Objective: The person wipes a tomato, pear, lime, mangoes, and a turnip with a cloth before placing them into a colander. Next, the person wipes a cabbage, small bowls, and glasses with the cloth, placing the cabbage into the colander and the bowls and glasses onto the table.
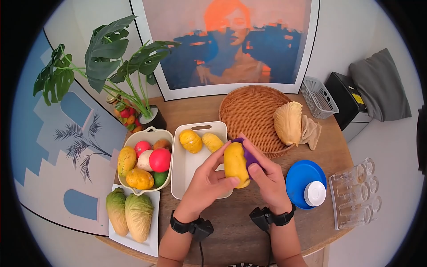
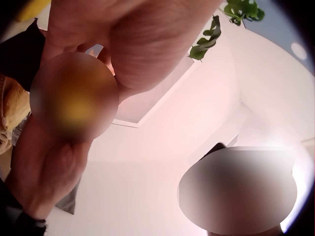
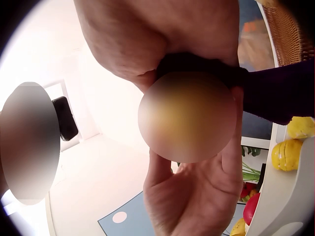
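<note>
A yellow mango-like fruit is held upright between both hands above the right edge of the white tray. The left hand grips its left side, thumb across the lower front. In the right hand, a purple cloth lies against the fruit's right side, with the thumb pressing near it. Two more yellow fruits, one at the tray's upper left and one beside it, lie in the tray. Both wrist views show the fingers around the fruit, whose surface is blurred there.
Left of the tray stand a bowl of mixed fruit and a white plate with two cabbages. Behind are a potted plant and a wicker tray. Rightward are a blue plate with a white lid, and glasses.
</note>
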The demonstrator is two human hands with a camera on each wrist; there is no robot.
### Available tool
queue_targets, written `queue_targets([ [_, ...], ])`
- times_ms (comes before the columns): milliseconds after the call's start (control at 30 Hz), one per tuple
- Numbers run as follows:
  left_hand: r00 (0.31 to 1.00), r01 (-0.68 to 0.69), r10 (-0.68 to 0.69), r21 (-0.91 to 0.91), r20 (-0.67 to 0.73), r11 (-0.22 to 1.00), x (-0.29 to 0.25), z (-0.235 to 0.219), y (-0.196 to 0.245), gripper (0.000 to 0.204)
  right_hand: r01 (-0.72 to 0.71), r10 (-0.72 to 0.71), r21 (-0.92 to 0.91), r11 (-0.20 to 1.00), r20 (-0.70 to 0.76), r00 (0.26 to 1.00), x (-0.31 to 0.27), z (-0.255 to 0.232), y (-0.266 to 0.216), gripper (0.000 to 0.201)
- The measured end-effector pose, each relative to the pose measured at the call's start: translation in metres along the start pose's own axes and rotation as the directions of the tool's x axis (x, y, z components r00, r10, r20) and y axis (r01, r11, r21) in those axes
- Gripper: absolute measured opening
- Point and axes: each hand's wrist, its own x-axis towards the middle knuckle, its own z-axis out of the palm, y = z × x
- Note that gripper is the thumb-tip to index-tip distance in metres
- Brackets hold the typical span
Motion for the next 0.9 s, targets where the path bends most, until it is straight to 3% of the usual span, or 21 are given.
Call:
queue_targets([
  [33,1.0,-0.008,0.008,-0.007,-0.006,1.0,0.001,-0.004,-0.001,0.075,0.091,-0.085,-0.096,0.991,0.064,0.994,0.001,-0.001,0.0,0.044],
  [133,0.999,0.0,-0.003,-0.064,-0.035,0.998,0.002,-0.01,-0.009,0.068,0.12,-0.105,-0.123,0.985,0.12,0.987,0.0,-0.003,-0.005,0.05],
  [200,0.998,0.017,-0.023,-0.115,-0.054,0.993,0.002,-0.009,-0.009,0.065,0.133,-0.116,-0.15,0.98,0.118,0.986,-0.001,0.0,-0.004,0.052],
  [267,0.994,0.073,-0.093,-0.283,-0.058,0.956,0.002,-0.006,-0.006,0.06,0.147,-0.127,-0.176,0.973,0.116,0.985,-0.001,0.002,-0.003,0.054],
  [400,0.993,0.072,-0.1,-0.336,-0.067,0.939,0.004,-0.002,-0.009,0.056,0.186,-0.16,-0.28,0.942,0.114,0.981,0.001,-0.001,-0.002,0.053],
  [500,0.993,0.095,-0.112,-0.275,-0.048,0.957,0.003,0.001,-0.009,0.061,0.172,-0.16,-0.269,0.948,0.065,0.985,0.0,-0.001,-0.003,0.048],
  [567,1.0,0.009,-0.009,0.011,0.008,1.0,0.001,0.006,-0.007,0.072,0.159,-0.161,-0.239,0.958,0.011,0.987,0.0,0.0,-0.003,0.042],
  [667,0.995,0.068,-0.065,-0.031,0.081,0.997,-0.001,0.008,-0.01,0.083,0.072,-0.076,-0.118,0.99,-0.032,0.997,0.001,-0.004,-0.001,0.04],
  [700,0.996,0.03,-0.038,0.101,0.076,0.994,-0.001,0.006,-0.014,0.085,0.071,-0.075,-0.097,0.993,-0.042,0.996,0.001,-0.004,0.0,0.038],
  [733,0.997,0.03,-0.038,0.1,0.074,0.995,0.0,0.004,-0.017,0.085,0.069,-0.074,-0.097,0.993,-0.04,0.996,0.001,-0.005,0.0,0.038],
  [800,0.982,-0.111,0.046,0.362,0.184,0.925,0.0,-0.001,-0.019,0.085,-0.052,0.059,0.111,0.992,-0.056,0.997,0.0,-0.007,0.0,0.039],
  [900,0.978,-0.079,0.019,0.286,0.206,0.955,-0.001,0.0,-0.018,0.084,-0.133,0.148,0.24,0.962,-0.049,0.988,0.0,-0.008,0.002,0.043],
])
